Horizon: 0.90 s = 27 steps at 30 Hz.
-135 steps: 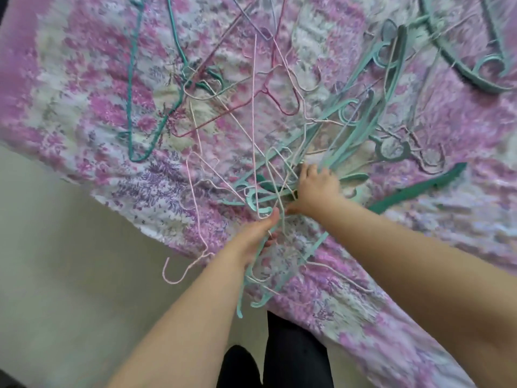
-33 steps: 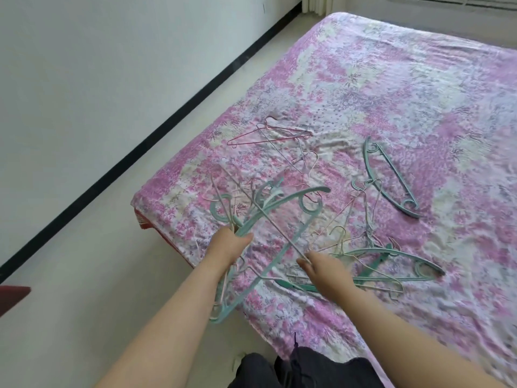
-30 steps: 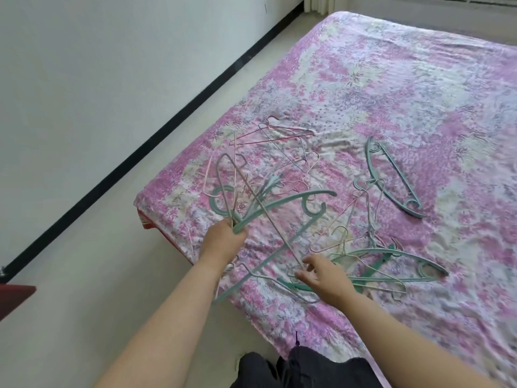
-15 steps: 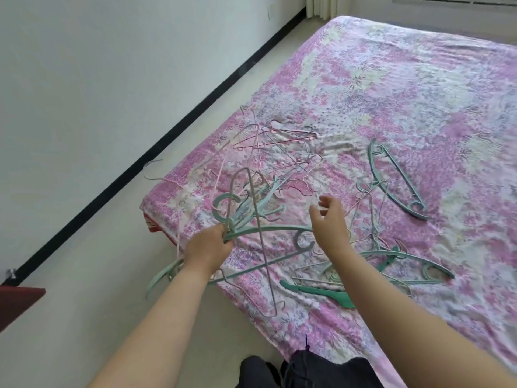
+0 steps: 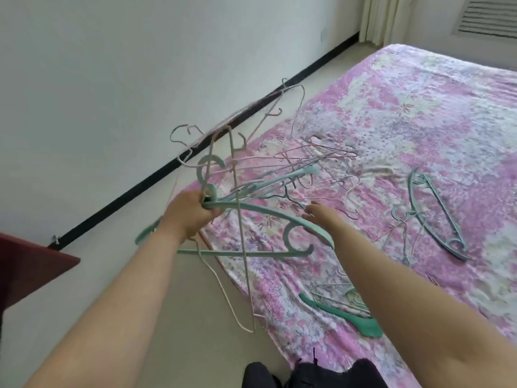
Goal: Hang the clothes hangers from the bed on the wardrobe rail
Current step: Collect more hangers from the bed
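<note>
My left hand (image 5: 188,215) grips a tangled bunch of hangers (image 5: 249,211) by their necks, teal plastic ones and thin pink and white wire ones, lifted above the bed's near-left corner. My right hand (image 5: 319,215) reaches forward behind the bunch with fingers loosely spread, holding nothing. More hangers lie on the pink floral bed (image 5: 419,121): a heap of wire hangers (image 5: 321,163) in the middle, a teal hanger (image 5: 436,214) to the right, and a dark green hanger (image 5: 344,315) near the bed's front edge, partly hidden by my right forearm. No wardrobe rail is in view.
A white wall with a black skirting board (image 5: 167,169) runs along the left. Pale floor lies between wall and bed. A dark red furniture corner (image 5: 28,264) juts in at the left edge. A curtain (image 5: 383,18) and a vent (image 5: 489,15) are at the far end.
My left hand has raised the bunch of hangers off the bed and up to the left. My right hand has let go of the hangers on the bed and moved forward.
</note>
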### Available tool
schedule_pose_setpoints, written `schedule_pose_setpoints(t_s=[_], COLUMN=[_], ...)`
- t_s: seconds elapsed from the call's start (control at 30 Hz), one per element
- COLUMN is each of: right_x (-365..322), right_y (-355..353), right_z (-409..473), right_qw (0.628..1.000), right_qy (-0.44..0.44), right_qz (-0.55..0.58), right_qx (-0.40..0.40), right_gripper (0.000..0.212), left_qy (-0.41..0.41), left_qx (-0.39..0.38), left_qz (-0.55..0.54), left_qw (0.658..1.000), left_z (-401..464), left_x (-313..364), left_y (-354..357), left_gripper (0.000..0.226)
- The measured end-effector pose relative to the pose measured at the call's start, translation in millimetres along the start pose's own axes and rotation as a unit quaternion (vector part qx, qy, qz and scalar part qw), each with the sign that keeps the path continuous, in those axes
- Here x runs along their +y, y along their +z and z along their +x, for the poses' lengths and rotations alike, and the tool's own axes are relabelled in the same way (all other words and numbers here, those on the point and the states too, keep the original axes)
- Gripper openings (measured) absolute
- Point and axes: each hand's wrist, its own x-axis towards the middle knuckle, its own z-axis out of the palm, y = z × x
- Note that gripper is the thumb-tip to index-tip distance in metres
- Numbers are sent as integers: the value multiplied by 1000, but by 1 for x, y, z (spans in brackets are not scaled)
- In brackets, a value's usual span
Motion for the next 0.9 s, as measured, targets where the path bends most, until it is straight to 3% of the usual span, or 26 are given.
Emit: schedule_pose_setpoints(t_s=[0.17,0.27,0.33,0.5,0.83,0.9], right_x=[-12,-23,-28,-33,-25,-23], right_y=[32,54,68,98,198,220], right_z=[3,-5,-9,-31,-77,-84], right_qw=[993,985,995,995,979,969], right_qy=[4,21,8,-54,-114,-138], right_qz=[115,160,97,-81,-169,-201], right_qx=[-38,-55,-26,17,10,39], right_gripper=[47,28,26,46,56,61], left_qy=[-33,-50,-56,-46,-6,-7], left_qx=[52,79,98,126,182,191], left_qz=[-78,-136,-147,-194,-240,-239], left_qw=[995,986,983,972,954,952], left_z=[-7,-14,-20,-37,-91,-109], left_x=[-23,-31,-34,-54,-125,-143], left_y=[-29,-44,-55,-86,-157,-171], left_gripper=[42,48,44,44,42,46])
